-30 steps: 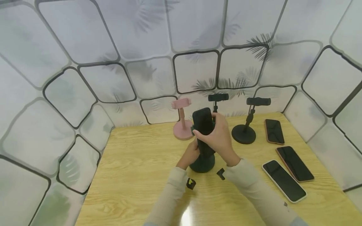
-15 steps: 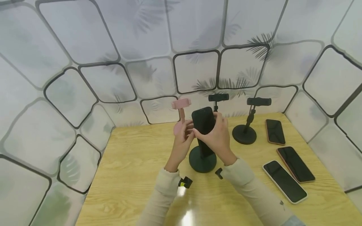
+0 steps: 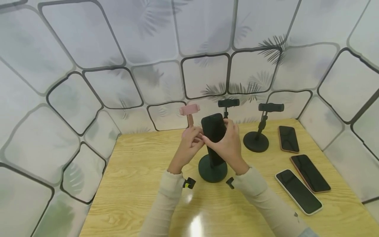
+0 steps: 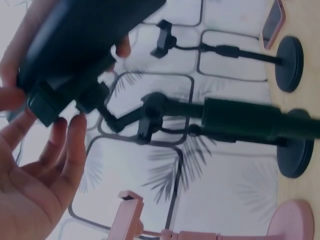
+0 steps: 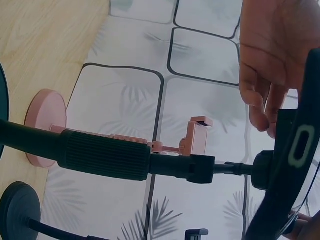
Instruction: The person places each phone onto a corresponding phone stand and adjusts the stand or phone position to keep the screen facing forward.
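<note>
My right hand (image 3: 230,144) grips a black smartphone (image 3: 214,126) across its width, thumb at the left edge and fingers at the right. The phone leans upright against the clamp of a dark green phone stand (image 3: 212,171), seen from behind in the left wrist view. At the clamp's end (image 4: 46,105), my left hand (image 3: 187,146) has its thumb and curled fingers around the end piece. In the right wrist view the phone's edge (image 5: 300,145) stands at the clamp. Part of the stand's pole is hidden behind the phone in the head view.
Behind stand a pink phone stand (image 3: 190,109) and two black phone stands, one at the middle (image 3: 228,103) and one at the right (image 3: 256,141). Three phones lie on the wooden table's right: a small one (image 3: 288,139), a larger one (image 3: 310,173) and a white-edged one (image 3: 299,192).
My left hand has come up from the stand's pole to the clamp's left end, then its wrist has shifted slightly left. My right hand keeps gripping the smartphone.
</note>
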Demonstrator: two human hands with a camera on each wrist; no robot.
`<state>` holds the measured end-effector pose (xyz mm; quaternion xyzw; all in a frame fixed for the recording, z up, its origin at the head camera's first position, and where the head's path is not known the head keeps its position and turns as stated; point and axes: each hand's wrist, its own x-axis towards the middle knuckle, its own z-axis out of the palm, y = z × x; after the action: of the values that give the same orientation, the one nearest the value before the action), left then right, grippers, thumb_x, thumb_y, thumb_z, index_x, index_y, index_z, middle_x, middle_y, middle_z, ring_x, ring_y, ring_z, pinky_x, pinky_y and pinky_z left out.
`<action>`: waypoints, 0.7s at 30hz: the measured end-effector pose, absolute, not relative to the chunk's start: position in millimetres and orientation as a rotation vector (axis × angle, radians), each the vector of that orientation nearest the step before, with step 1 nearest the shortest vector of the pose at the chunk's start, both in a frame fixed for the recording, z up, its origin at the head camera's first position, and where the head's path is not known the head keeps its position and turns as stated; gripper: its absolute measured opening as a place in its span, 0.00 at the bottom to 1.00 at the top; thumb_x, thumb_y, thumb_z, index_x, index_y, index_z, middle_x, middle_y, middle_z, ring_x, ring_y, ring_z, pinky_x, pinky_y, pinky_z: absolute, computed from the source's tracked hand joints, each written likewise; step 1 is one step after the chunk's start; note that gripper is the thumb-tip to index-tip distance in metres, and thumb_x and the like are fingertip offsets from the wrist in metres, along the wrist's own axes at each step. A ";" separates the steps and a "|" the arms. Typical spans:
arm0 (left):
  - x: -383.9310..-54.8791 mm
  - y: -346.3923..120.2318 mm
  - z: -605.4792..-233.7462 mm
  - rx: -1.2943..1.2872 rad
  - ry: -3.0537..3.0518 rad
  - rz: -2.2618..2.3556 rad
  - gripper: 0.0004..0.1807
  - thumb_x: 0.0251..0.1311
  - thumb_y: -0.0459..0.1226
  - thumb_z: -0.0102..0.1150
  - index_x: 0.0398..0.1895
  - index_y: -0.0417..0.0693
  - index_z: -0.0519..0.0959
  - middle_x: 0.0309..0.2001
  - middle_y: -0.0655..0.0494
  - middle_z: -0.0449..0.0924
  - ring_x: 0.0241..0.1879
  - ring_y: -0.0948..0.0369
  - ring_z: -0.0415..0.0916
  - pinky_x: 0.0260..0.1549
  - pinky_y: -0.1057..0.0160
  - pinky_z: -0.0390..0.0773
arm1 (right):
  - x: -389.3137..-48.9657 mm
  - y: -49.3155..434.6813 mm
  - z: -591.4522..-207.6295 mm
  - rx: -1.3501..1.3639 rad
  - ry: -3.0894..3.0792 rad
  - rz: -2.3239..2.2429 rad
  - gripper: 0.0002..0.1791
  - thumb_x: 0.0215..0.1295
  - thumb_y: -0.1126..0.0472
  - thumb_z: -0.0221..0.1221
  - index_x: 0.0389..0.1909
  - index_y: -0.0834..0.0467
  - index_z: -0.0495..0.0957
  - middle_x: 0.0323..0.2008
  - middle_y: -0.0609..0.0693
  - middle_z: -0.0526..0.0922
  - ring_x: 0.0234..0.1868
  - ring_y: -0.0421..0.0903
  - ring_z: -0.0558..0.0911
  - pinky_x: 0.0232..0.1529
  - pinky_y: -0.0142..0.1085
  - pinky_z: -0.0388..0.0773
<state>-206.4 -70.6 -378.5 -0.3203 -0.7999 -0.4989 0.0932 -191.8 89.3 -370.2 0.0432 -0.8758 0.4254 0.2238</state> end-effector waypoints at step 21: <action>-199.6 -57.4 -366.6 -0.517 -2.338 -1.695 0.13 0.52 0.25 0.64 0.41 0.34 0.76 0.37 0.39 0.79 0.34 0.51 0.79 0.32 0.72 0.79 | -195.4 92.6 -371.5 0.152 -2.356 1.392 0.47 0.45 0.51 0.71 0.61 0.61 0.56 0.49 0.61 0.75 0.42 0.57 0.77 0.42 0.51 0.76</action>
<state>-199.6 -57.4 -366.6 -0.1754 -0.7927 -0.5745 0.1037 -195.4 92.6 -371.5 0.0544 -0.8423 0.4979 0.1992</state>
